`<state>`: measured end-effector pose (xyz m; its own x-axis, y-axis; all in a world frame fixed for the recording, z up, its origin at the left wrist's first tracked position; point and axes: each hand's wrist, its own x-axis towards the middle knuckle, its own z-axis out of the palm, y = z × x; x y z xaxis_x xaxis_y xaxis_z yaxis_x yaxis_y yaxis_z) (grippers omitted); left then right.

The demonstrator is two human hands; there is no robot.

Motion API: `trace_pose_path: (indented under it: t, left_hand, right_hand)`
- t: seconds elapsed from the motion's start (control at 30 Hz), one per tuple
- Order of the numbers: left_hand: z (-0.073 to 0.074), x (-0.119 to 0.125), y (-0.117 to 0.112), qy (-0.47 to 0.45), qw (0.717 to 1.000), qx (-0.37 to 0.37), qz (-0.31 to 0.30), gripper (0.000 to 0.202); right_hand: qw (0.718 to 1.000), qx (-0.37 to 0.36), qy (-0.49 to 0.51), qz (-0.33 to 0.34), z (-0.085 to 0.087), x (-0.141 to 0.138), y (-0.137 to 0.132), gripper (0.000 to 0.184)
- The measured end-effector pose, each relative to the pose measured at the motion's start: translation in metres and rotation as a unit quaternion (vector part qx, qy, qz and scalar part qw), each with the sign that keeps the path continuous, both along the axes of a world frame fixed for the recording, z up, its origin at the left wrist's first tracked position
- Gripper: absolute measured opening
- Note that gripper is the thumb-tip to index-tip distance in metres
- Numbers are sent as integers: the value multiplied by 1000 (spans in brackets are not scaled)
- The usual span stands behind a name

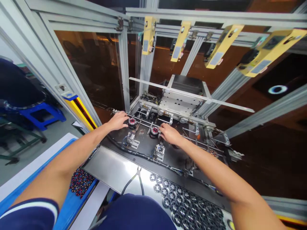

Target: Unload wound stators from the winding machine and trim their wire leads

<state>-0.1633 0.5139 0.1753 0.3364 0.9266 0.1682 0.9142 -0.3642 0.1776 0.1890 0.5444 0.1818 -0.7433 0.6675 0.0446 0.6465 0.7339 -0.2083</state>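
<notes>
My left hand (118,121) is at the left side of a round black part with a red-dotted centre (132,121), which sits in a fixture. Its thumb and fingers are apart, and whether they touch the rim I cannot tell. Fingers curled, my right hand (170,133) is at the right edge of a second such round part (154,130). What lies between those fingertips is hidden. Small metal clamp blocks (159,152) stand on the dark machine bed (144,137) in front of the parts.
Cutting pliers (138,172) lie on the metal ledge (107,163), left of many black ring-shaped parts (182,201). A blue tray (69,204) at lower left holds small red and black pieces (81,182). Yellow devices (177,41) hang from the frame above. A blue stool (43,113) stands left.
</notes>
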Motion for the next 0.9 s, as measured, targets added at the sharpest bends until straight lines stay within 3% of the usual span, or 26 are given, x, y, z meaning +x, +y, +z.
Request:
trace_pose_path:
  t: [0.13, 0.33, 0.67, 0.9]
  left_hand:
    - [-27, 12, 41, 61, 998, -18, -17, 35]
    - [-55, 9, 58, 92, 994, -41, -33, 37]
    - [-70, -5, 86, 106, 983, -129, -70, 34]
    - [-67, -10, 101, 105, 975, -165, -102, 33]
  right_hand:
    - [1000, 16, -5, 13, -36, -13, 25, 34]
    - [1000, 12, -16, 23, -62, -16, 37, 35]
    - [999, -26, -11, 29, -74, -19, 43, 32]
    - [998, -60, 21, 14, -73, -17, 45, 34]
